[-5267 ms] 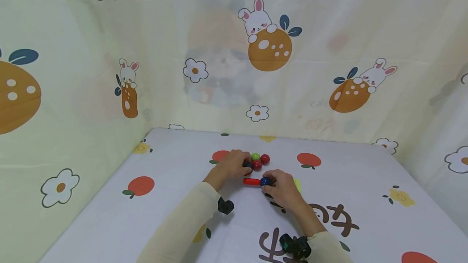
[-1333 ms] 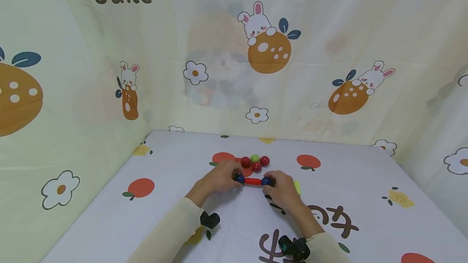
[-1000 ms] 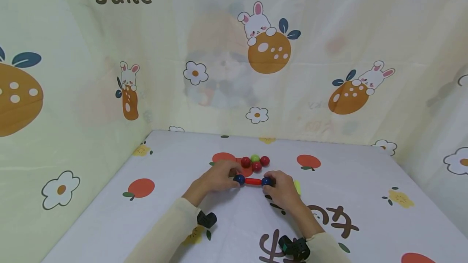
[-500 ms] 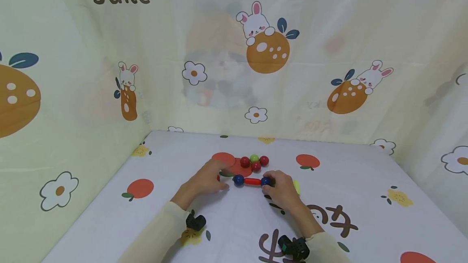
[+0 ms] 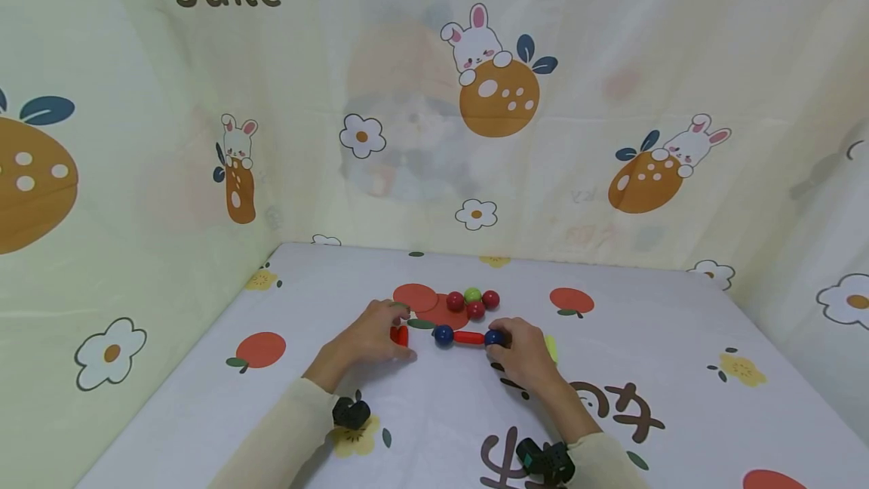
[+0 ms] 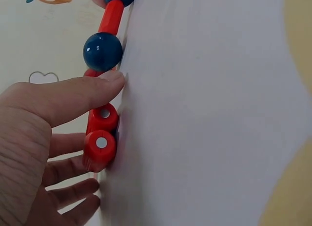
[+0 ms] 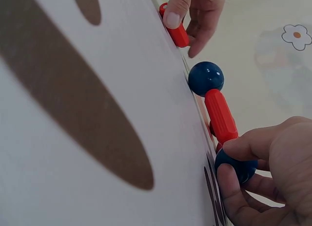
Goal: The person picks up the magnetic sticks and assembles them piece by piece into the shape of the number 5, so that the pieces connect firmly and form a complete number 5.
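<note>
My right hand (image 5: 526, 353) pinches a blue ball (image 7: 239, 168) between thumb and fingers, low at the table. A red magnetic rod (image 5: 469, 337) joins it to a second blue ball (image 5: 443, 335), forming a short bar on the cloth. My left hand (image 5: 373, 332) is left of that bar, apart from it. Its thumb and spread fingers lie around loose red rods (image 6: 101, 144), whose end faces show silver discs. The left wrist view shows two rod ends side by side, below the thumb; whether the fingers touch the rods is hard to tell.
Red balls (image 5: 476, 310) and a green ball (image 5: 472, 294) cluster behind the bar. Something yellow-green (image 5: 551, 347) shows beyond my right hand, partly hidden. A printed cloth covers the table (image 5: 652, 323), and a hanging printed curtain (image 5: 407, 172) encloses the back and sides.
My left hand has set down the second blue ball at the rod's left end, let go and moved left to the red rods. My right hand has stayed on its ball.
</note>
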